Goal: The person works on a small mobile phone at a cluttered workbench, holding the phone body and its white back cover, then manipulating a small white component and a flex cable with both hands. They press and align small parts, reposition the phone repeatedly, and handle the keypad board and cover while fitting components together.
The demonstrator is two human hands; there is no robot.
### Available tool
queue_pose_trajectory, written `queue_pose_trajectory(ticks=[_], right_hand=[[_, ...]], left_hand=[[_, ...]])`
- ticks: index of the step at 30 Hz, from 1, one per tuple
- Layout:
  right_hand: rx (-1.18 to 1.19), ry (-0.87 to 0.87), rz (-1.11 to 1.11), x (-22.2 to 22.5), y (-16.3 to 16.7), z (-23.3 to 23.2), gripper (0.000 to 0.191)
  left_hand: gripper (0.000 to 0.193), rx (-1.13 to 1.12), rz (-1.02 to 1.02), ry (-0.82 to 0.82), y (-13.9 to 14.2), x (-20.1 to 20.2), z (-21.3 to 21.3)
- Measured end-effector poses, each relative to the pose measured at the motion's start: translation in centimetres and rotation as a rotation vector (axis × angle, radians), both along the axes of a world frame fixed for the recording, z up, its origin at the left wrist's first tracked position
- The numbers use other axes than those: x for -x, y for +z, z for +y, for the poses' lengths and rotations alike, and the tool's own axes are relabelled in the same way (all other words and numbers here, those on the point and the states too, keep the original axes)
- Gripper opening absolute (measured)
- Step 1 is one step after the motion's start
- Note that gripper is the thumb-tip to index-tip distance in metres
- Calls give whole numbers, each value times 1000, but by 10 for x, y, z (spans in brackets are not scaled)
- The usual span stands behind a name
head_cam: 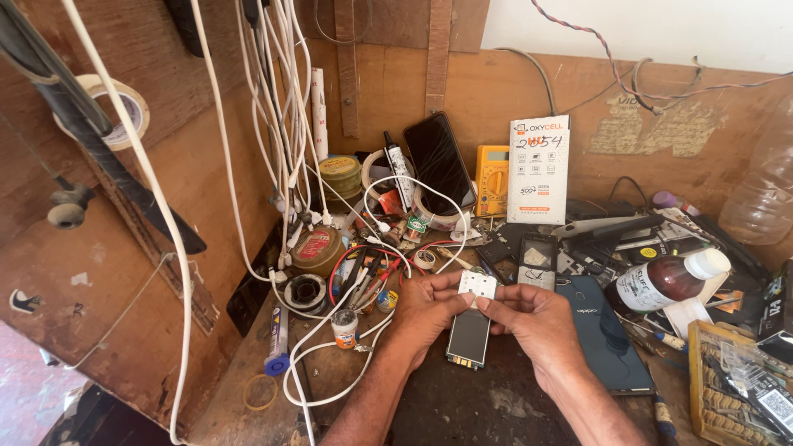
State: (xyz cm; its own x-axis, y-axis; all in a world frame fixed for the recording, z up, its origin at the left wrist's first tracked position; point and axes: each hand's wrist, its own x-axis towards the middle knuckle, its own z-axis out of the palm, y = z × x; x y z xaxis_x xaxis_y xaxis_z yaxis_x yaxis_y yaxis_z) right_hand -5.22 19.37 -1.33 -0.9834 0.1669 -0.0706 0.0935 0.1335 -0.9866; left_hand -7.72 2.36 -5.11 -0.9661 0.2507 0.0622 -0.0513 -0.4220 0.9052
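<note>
**Head view: two hands on one small phone part**

Head camera, looking down on a crowded wooden bench. Two hands at lower centre: left hand (425, 310) and right hand (537, 318), both grasping one small phone assembly (471, 326), fingers pinched at its white upper end, dark screen below. Held just above the bench top (496, 405), near the frame's centre bottom.

Counted around: one dark blue phone back (599, 330) lying just right of the right hand; one black phone (438, 161) leaning on the back wall; one yellow multimeter (493, 177); one white carton (538, 169); one brown bottle with white cap (669, 281) on its side; two round tins (318, 248); one tape roll (124, 111) at upper left; many white cables (281, 124), too tangled to count.

Hidden or cut: large clear bottle (764, 190) cut by the right edge; parts tray (731, 384) cut at lower right; small tools at centre hard to tell apart; forearms leaving the bottom edge.

Open room: only the bare dark patch under the wrists; left bench edge close, with one rubber band (260, 392) near it.
</note>
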Motion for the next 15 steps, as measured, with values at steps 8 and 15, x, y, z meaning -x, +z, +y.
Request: queue_pose_trajectory(ticks=[8,15], right_hand=[[90,27,-22,-3,4,3,28],[187,-8,-45,2,1,4,25]], left_hand=[[93,144,-116,23,12,0,-6],[97,77,-143,-4,16,0,-8]])
